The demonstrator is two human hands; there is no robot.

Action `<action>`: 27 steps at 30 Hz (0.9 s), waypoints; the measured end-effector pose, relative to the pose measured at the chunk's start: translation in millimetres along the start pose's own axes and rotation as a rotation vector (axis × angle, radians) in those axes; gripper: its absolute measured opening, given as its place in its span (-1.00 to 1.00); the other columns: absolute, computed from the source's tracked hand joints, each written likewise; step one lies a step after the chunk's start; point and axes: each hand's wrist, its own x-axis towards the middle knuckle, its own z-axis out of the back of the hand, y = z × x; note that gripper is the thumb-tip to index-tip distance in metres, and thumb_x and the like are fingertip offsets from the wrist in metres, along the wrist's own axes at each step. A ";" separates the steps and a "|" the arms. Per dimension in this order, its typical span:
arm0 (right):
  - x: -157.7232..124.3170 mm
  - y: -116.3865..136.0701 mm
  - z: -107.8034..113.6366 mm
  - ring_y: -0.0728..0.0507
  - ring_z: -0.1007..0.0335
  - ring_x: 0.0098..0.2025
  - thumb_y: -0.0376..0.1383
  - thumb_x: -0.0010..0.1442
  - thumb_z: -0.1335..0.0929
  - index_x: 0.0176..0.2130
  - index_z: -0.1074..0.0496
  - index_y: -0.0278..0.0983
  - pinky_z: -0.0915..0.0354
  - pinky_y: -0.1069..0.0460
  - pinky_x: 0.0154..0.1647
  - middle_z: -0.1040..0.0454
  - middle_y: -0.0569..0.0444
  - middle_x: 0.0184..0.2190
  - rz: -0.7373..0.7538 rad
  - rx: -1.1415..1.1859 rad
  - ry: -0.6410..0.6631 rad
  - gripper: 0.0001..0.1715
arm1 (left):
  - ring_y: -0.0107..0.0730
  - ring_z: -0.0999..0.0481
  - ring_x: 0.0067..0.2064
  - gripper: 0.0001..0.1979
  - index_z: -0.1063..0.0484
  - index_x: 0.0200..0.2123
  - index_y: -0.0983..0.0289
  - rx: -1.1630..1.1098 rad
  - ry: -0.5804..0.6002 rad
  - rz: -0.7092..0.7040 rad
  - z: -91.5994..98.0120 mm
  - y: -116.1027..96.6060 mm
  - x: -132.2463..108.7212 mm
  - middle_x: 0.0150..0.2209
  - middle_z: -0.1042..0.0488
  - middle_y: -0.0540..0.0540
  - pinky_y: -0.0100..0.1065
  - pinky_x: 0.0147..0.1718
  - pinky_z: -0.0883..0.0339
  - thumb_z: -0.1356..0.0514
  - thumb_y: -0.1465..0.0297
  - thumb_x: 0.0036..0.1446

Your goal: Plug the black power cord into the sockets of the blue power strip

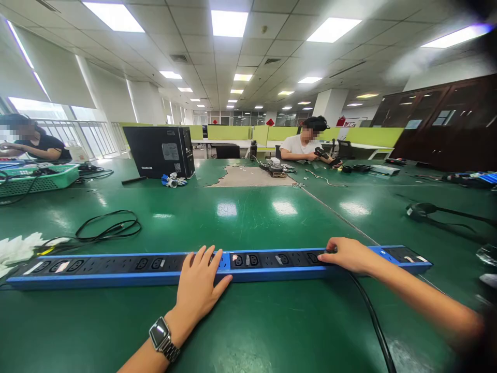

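Head view: pinching black plug (331, 250) in right grip (350, 255) at right half of left-to-right power strip (272, 275); resting left grip (198, 290) mid-strip, fingers spread, grasping nothing.

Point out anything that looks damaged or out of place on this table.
The green tabletop looks damaged: beyond the blue power strip, right of the black computer case, a pale, jagged-edged patch interrupts the smooth green, as if its covering had torn away.
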 end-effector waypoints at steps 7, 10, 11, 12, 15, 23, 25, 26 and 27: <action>2.3 1.3 13.4 -0.16 -0.33 -0.63 0.09 -0.09 -0.42 -0.60 -0.27 -0.21 -0.17 -0.01 -0.63 -0.36 0.04 -0.68 -0.146 0.083 0.304 -0.52 | 0.06 -0.34 0.17 -0.49 -0.32 0.17 0.23 0.011 0.033 0.004 3.6 -1.6 1.7 0.15 -0.42 0.22 0.09 0.11 -0.14 -0.15 0.15 0.20; -1.4 0.1 15.0 -0.14 -0.27 -0.68 0.21 -0.06 -0.37 -0.66 -0.24 -0.22 -0.18 -0.03 -0.63 -0.31 0.02 -0.73 -0.167 0.100 0.393 -0.40 | 0.06 -0.35 0.15 -0.50 -0.33 0.16 0.21 0.009 0.034 0.010 5.1 -2.0 2.4 0.12 -0.44 0.21 0.08 0.09 -0.14 -0.15 0.15 0.20; -2.5 -1.8 14.3 -0.11 -0.24 -0.69 0.22 -0.08 -0.37 -0.68 -0.22 -0.22 -0.16 -0.02 -0.63 -0.30 0.03 -0.74 -0.163 0.131 0.402 -0.37 | 0.05 -0.36 0.14 -0.50 -0.33 0.15 0.20 0.010 0.033 0.011 5.3 -2.1 2.5 0.10 -0.44 0.21 0.08 0.09 -0.14 -0.14 0.14 0.20; -3.6 -4.3 13.1 -0.08 -0.20 -0.70 0.23 -0.09 -0.37 -0.70 -0.21 -0.21 -0.13 0.00 -0.63 -0.27 0.04 -0.75 -0.156 0.173 0.404 -0.36 | 0.04 -0.36 0.14 -0.51 -0.33 0.15 0.20 0.012 0.031 0.012 5.5 -2.2 2.5 0.09 -0.45 0.21 0.07 0.09 -0.14 -0.14 0.14 0.20; -7.1 -12.8 7.1 -0.03 -0.13 -0.69 0.21 -0.12 -0.38 -0.71 -0.20 -0.21 -0.08 0.03 -0.63 -0.25 0.08 -0.75 -0.138 0.348 0.402 -0.38 | 0.02 -0.35 0.13 -0.52 -0.33 0.15 0.18 0.017 0.023 0.012 5.0 -2.8 2.2 0.09 -0.45 0.20 0.04 0.10 -0.13 -0.14 0.14 0.20; -19.9 -25.8 -12.4 -0.08 -0.20 -0.60 0.28 -0.01 -0.21 -0.70 -0.26 -0.21 -0.09 0.01 -0.51 -0.35 0.05 -0.68 0.022 0.258 0.106 -0.32 | 0.05 -0.33 0.15 -0.51 -0.32 0.15 0.20 0.024 0.038 0.029 3.7 -5.4 2.3 0.10 -0.43 0.22 0.09 0.11 -0.11 -0.15 0.16 0.20; -19.2 -29.5 -15.2 -0.07 -0.18 -0.60 0.29 -0.01 -0.21 -0.69 -0.24 -0.21 -0.06 0.01 -0.52 -0.33 0.07 -0.69 0.039 0.279 0.088 -0.32 | 0.04 -0.33 0.15 -0.52 -0.32 0.15 0.19 0.032 0.042 0.031 3.8 -6.0 2.4 0.10 -0.43 0.22 0.08 0.11 -0.11 -0.14 0.15 0.21; -18.2 -31.2 -15.7 -0.07 -0.17 -0.60 0.29 -0.02 -0.22 -0.69 -0.24 -0.21 -0.04 0.02 -0.53 -0.33 0.08 -0.69 0.044 0.304 0.107 -0.33 | 0.04 -0.33 0.15 -0.51 -0.31 0.16 0.19 0.036 0.044 0.031 3.9 -6.2 2.4 0.11 -0.43 0.22 0.08 0.11 -0.11 -0.14 0.15 0.21; -17.0 -32.5 -15.6 -0.06 -0.15 -0.60 0.28 -0.04 -0.23 -0.68 -0.24 -0.21 -0.02 0.02 -0.53 -0.32 0.09 -0.69 0.049 0.326 0.130 -0.34 | 0.04 -0.33 0.16 -0.51 -0.31 0.16 0.20 0.040 0.046 0.031 3.9 -6.4 2.5 0.11 -0.42 0.22 0.08 0.11 -0.11 -0.13 0.15 0.21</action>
